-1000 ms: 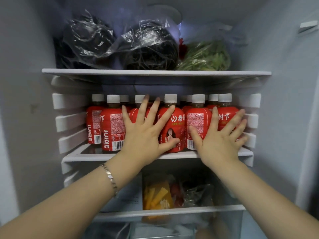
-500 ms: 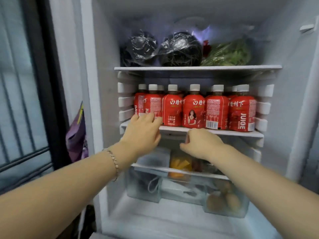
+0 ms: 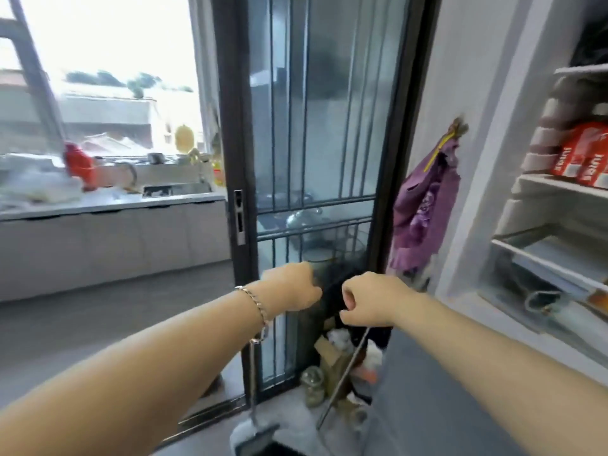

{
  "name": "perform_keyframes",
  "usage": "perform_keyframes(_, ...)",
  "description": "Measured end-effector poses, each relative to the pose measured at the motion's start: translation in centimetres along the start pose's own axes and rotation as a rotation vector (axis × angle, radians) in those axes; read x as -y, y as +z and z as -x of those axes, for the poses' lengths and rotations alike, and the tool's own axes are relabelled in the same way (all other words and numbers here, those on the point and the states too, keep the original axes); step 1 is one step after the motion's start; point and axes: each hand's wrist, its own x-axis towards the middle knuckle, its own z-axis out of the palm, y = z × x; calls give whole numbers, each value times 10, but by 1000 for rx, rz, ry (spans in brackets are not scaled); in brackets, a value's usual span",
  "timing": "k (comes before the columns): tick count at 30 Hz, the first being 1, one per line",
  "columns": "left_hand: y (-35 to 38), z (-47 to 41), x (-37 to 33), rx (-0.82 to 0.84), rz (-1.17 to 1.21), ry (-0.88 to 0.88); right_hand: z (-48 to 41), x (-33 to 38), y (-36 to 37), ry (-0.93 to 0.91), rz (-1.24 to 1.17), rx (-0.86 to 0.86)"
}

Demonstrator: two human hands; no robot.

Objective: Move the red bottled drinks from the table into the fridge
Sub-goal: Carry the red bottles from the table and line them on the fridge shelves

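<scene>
The open fridge (image 3: 493, 179) fills the right edge of the view. Red bottled drinks (image 3: 582, 159) with white caps stand in a row on its middle shelf, partly cut off by the frame. My left hand (image 3: 292, 287) and my right hand (image 3: 368, 299) float in mid-air in front of a dark-framed glass door, well left of the fridge. Both hands are loosely curled with nothing in them. A bracelet sits on my left wrist. No table with bottles shows in the view.
A dark sliding glass door (image 3: 312, 159) stands ahead. A purple bag (image 3: 424, 205) hangs on the wall beside the fridge. A kitchen counter (image 3: 108, 202) with a sink and a red object lies at left. Jars, a broom and clutter sit on the floor by the door.
My view has swung left, away from the fridge toward the glass door and kitchen. Both hands have left the bottle shelf, pulled back and curled shut, empty.
</scene>
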Motion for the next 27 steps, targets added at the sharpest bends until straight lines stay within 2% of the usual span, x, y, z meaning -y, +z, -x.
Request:
perform_keyframes(4, 1, 93, 108, -65, 61, -304, -18, 127, 19, -281, 41, 44)
perform_keyframes(5, 2, 133, 146, -80, 61, -404, -17, 177, 22, -375, 69, 51)
perform_keyframes(10, 8, 278, 254, -150, 68, -702, 7, 340, 37, -640, 127, 66)
perform_keyframes(11, 9, 337, 284, -155, 75, -795, 21, 401, 46, -734, 135, 72)
perform_keyframes(13, 8, 386, 305, -151, 73, -869, 39, 448, 51, -831, 117, 74)
perform_keyframes(16, 7, 543, 366, -179, 110, -1090, 107, 594, 66, -1049, 110, 113)
perform_keyframes(21, 14, 725, 410, -252, 191, -1399, 202, 757, 91, -1305, 64, 142)
perform_keyframes(27, 30, 890, 429, -334, 254, -1682, 311, 902, 111, -1572, 147, 167)
